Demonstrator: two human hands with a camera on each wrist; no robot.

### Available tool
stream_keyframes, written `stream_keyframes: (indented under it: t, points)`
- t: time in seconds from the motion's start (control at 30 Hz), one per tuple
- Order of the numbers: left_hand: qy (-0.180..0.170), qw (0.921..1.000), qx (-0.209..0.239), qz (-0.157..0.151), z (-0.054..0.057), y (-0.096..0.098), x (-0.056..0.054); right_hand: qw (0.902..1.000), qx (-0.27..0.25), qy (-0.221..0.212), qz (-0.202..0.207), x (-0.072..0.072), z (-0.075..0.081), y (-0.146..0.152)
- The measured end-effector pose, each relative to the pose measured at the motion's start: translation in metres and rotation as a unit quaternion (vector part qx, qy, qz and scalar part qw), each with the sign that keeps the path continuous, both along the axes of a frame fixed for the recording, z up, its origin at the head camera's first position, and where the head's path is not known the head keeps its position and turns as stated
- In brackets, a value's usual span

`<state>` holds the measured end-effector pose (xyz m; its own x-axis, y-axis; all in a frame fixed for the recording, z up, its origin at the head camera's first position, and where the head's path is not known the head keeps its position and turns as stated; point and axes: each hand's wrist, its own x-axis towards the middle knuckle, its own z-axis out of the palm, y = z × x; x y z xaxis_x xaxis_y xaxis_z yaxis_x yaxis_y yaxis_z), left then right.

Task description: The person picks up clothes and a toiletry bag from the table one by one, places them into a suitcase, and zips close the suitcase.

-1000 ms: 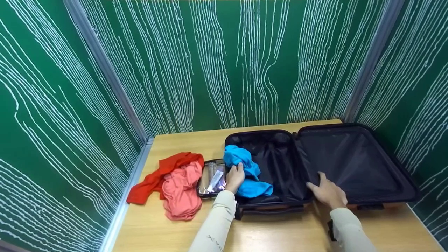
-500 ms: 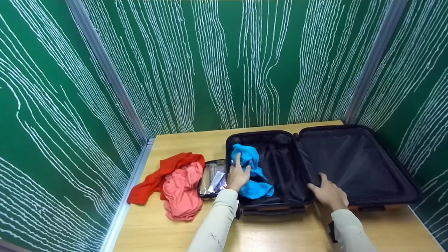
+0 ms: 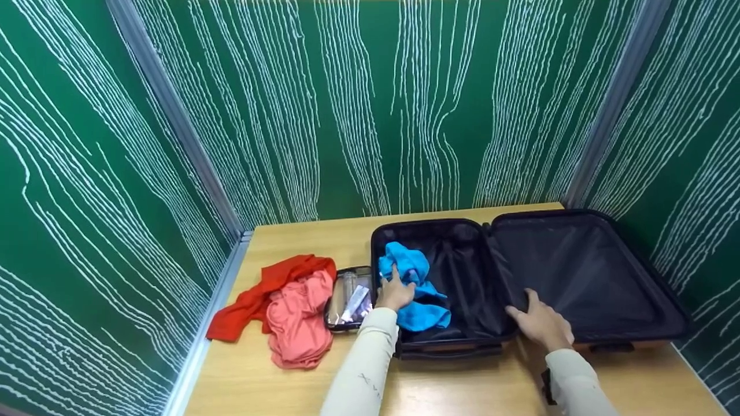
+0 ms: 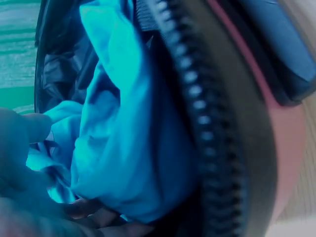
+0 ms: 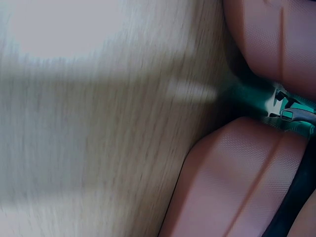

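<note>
In the head view my left hand (image 3: pixel 396 293) reaches into the left half of an open black-lined suitcase (image 3: pixel 462 294), on a crumpled blue garment (image 3: pixel 425 316). Its index finger points forward and its thumb is spread. The left wrist view shows the thumb and fingers against the folds of the blue garment (image 4: pixel 133 143), close inside the zipper edge (image 4: pixel 197 103). My right hand (image 3: pixel 543 323) rests at the near left corner of the suitcase lid (image 3: pixel 584 271), thumb spread toward the hinge side. The right wrist view shows mostly the pinkish-orange outer shell (image 5: pixel 237 177).
A clear toiletry pouch (image 3: pixel 350 300) with items inside lies on the wooden table (image 3: pixel 451 387), left of the suitcase. Beside it are a pink garment (image 3: pixel 300 323) and a red garment (image 3: pixel 248 306), heaped together. Green panels (image 3: pixel 347 115) with white lines surround the table.
My left hand has let go of its pinch on the blue garment and moved slightly right, fingers spread on it. The garment now lies further inside the suitcase. My right hand stays put.
</note>
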<state>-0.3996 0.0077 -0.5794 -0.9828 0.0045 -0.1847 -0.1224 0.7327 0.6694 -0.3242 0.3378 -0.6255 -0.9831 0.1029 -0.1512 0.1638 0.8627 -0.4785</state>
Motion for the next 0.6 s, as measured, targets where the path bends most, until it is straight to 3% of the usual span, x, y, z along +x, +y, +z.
stream_keyframes:
  t: [0.17, 0.27, 0.6]
  points:
    - [-0.060, 0.9982, 0.004, 0.003, 0.0038, -0.0005, -0.0033, 1.0000, 0.003, 0.009, 0.000, 0.0019, 0.0014, -0.0005]
    - [-0.079, 0.9968, 0.005, 0.004, 0.0037, -0.0023, -0.0034, 0.9999, 0.003, 0.011, 0.001, 0.0030, 0.0017, -0.0029]
    - [-0.088, 0.9961, 0.001, 0.004, -0.0028, -0.0037, -0.0091, 0.9999, 0.004, 0.014, 0.001, 0.0033, 0.0032, -0.0034]
